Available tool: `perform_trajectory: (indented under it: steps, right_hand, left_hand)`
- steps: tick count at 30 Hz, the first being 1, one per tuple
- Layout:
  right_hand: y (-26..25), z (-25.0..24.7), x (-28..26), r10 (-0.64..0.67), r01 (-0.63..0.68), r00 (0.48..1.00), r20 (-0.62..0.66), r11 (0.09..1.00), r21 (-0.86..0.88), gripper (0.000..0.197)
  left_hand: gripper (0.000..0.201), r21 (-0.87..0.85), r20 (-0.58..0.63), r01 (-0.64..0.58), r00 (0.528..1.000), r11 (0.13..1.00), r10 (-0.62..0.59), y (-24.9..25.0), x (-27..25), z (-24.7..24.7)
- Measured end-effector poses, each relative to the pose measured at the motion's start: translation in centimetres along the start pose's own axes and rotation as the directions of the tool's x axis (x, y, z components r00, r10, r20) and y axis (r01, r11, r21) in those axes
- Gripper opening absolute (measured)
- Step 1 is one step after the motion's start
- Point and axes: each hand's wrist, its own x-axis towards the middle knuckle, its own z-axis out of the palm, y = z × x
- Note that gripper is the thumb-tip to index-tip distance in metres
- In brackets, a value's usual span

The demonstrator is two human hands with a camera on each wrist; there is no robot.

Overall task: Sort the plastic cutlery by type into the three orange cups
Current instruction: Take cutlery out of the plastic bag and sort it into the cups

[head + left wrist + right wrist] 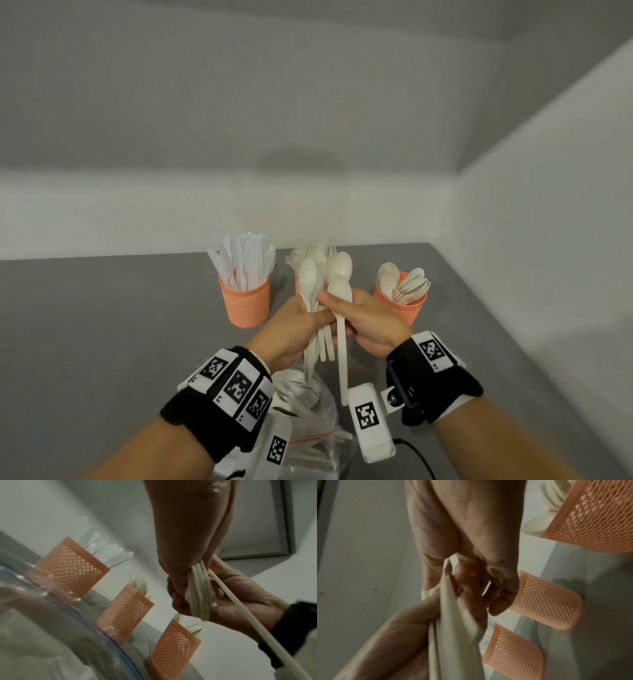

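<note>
My left hand (pixel 301 325) grips a bundle of cream plastic spoons (pixel 310 277) upright, in front of the cups. My right hand (pixel 359 318) pinches one spoon (pixel 340 294) at the bundle's right side, and its handle (pixel 248 616) hangs below the others. Three orange mesh cups stand in a row on the grey table. The left cup (pixel 245 305) holds knives. Forks fill the middle cup (pixel 126 609), which the spoons mostly hide in the head view. The right cup (pixel 406 306) holds spoons.
A clear plastic zip bag (pixel 308 431) lies on the grey table (pixel 102 325) under my wrists, near the front edge. White walls close in behind the cups and along the right side. A black cable (pixel 416 452) runs by my right wrist.
</note>
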Motion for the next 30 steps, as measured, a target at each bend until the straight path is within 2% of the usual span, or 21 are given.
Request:
perform_trajectory:
  steps: [4, 8, 11, 13, 15, 17, 20, 21, 23, 26, 28, 30]
  right_hand:
    - [0.7, -0.6, -0.7, 0.011, -0.003, 0.997, -0.074, 0.995, 0.103, 0.029]
    - [0.1, -2.3, -1.1, 0.057, -0.005, 0.980, -0.192, 0.965, 0.262, 0.037]
    - [-0.2, -3.2, -1.3, 0.072, 0.029, 0.972, -0.223, 0.908, 0.418, 0.050]
    - [-0.3, -3.5, -1.7, 0.074, 0.035, 0.978, -0.195, 0.863, 0.505, 0.059]
    - [-0.3, -3.8, -2.1, 0.077, 0.010, 0.986, -0.150, 0.861, 0.508, 0.059]
    - [0.0, -4.6, -2.3, 0.090, 0.022, 0.973, -0.212, 0.880, 0.474, 0.064]
    - [0.4, -5.9, -2.6, 0.113, 0.035, 0.961, -0.251, 0.856, 0.516, 0.075]
    - [0.5, -6.3, -2.6, 0.119, 0.042, 0.953, -0.277, 0.858, 0.512, 0.073]
    - [0.8, -6.9, -2.8, 0.100, 0.066, 0.933, -0.346, 0.898, 0.436, 0.052]
    - [1.5, -8.5, -2.7, 0.092, 0.091, 0.897, -0.432, 0.918, 0.386, 0.034]
    - [1.5, -9.9, -2.9, 0.087, 0.117, 0.879, -0.469, 0.914, 0.388, 0.022]
    - [0.8, -11.4, -3.2, 0.060, 0.186, 0.840, -0.540, 0.902, 0.389, 0.010]
  left_hand:
    - [0.024, 0.339, -0.088, -0.086, 0.988, 0.937, 0.123, -0.2, 0.7, 2.2]
    - [0.030, 0.516, -0.018, -0.147, 0.983, 0.844, 0.183, 0.5, 1.0, 5.2]
    - [0.037, 0.633, -0.087, -0.103, 0.975, 0.767, 0.203, 0.3, 1.3, 6.9]
    - [0.041, 0.663, -0.121, -0.047, 0.978, 0.748, 0.169, 0.1, 1.6, 7.8]
    - [0.049, 0.697, -0.142, 0.020, 0.984, 0.717, 0.111, -0.2, 2.3, 8.7]
    - [0.054, 0.692, -0.180, 0.103, 0.983, 0.714, 0.033, -0.1, 3.1, 9.7]
    - [0.055, 0.689, -0.187, 0.175, 0.980, 0.703, -0.061, -0.2, 3.9, 11.0]
    - [0.053, 0.693, -0.166, 0.162, 0.984, 0.702, -0.063, -0.4, 4.1, 11.2]
    - [0.047, 0.737, -0.114, 0.113, 0.993, 0.666, -0.042, -0.6, 4.3, 11.5]
    - [0.058, 0.746, 0.070, 0.085, 0.976, 0.660, -0.204, -1.5, 4.7, 11.5]
    - [0.045, 0.641, 0.216, 0.090, 0.932, 0.762, -0.292, -1.7, 4.7, 11.0]
    - [0.030, 0.486, 0.268, 0.146, 0.913, 0.862, -0.306, -1.4, 5.1, 10.4]
